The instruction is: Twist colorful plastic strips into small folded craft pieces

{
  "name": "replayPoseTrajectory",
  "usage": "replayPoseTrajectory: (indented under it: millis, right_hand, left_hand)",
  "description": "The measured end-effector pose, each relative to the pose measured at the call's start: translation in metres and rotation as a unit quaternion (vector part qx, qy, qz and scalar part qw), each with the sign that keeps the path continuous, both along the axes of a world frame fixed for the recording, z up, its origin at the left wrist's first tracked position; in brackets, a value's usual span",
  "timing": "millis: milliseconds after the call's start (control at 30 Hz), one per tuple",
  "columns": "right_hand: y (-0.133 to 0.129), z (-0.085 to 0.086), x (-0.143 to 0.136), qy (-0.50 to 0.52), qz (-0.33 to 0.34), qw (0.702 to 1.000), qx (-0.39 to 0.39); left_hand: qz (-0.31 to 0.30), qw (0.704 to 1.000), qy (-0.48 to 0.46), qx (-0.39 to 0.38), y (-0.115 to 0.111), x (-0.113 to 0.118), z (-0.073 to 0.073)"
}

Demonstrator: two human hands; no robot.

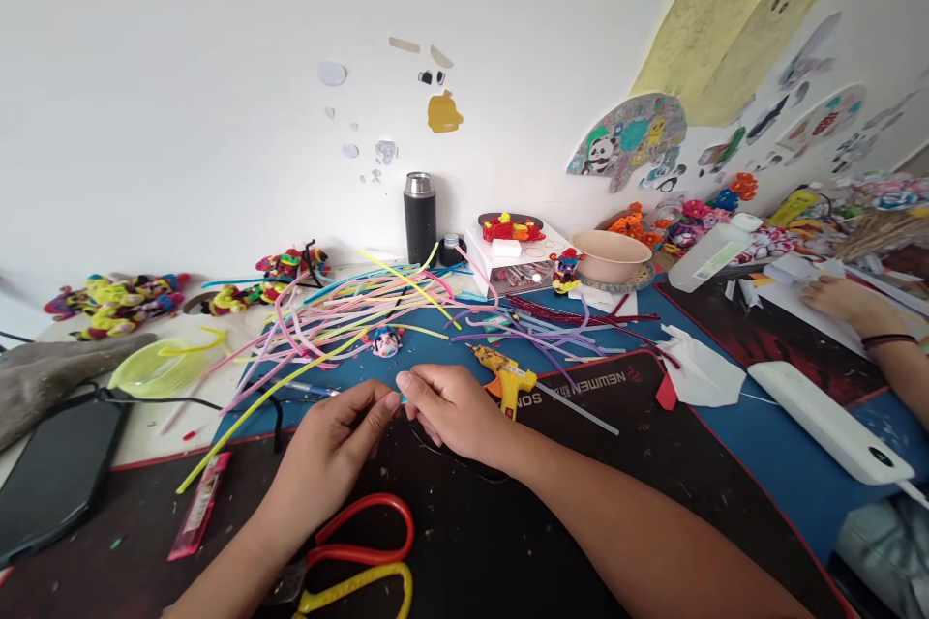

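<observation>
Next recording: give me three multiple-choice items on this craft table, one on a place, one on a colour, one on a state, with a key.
1. Where does the glue gun lie?
A. Just beyond the right hand, on the mat
B. On the phone at the left
C. Inside the beige bowl

2. What colours are the handles of the scissors?
A. Both blue
B. One red, one yellow
C. Both black

3. How do the two hands stand?
A. Both flat and spread on the table
B. Left hand and right hand meet at the fingertips, pinching a thin strip between them
C. One hand lifts the flask

Key: 1 A, the yellow gun lies beside the right hand's knuckles. 2 B, a red loop above a yellow one. 3 B, the fingertips close together on the strip.
</observation>
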State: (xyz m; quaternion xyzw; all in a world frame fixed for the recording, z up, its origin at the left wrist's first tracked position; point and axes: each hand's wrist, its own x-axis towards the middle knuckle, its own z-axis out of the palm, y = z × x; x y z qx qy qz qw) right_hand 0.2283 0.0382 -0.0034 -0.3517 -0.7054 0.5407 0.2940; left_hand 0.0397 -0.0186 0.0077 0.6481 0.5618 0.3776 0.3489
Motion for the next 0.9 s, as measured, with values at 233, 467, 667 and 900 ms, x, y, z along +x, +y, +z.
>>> replayPoseTrajectory:
  millis: [233, 467, 667, 900]
  right_hand:
    - [0.002, 0.001, 0.002, 0.042, 0.021, 0.999, -0.022]
    - [0.000, -0.001, 0.000, 0.003, 0.014, 1.000, 0.009]
    - [-0.001, -0.004, -0.002, 0.006, 0.006, 1.000, -0.019]
    - [-0.002, -0.008, -0.006, 0.049, -0.014, 0.998, -0.021]
  left_hand:
    - [0.020, 0.997, -0.067, -0.043, 0.002, -0.001, 0.000]
    - [0.026, 0.997, -0.043, -0.056, 0.002, -0.003, -0.005]
    - [0.043, 0.994, -0.053, -0.084, -0.001, 0.003, -0.003]
    - [0.031, 0.981, -0.129, -0.142, -0.001, 0.018, 0.003]
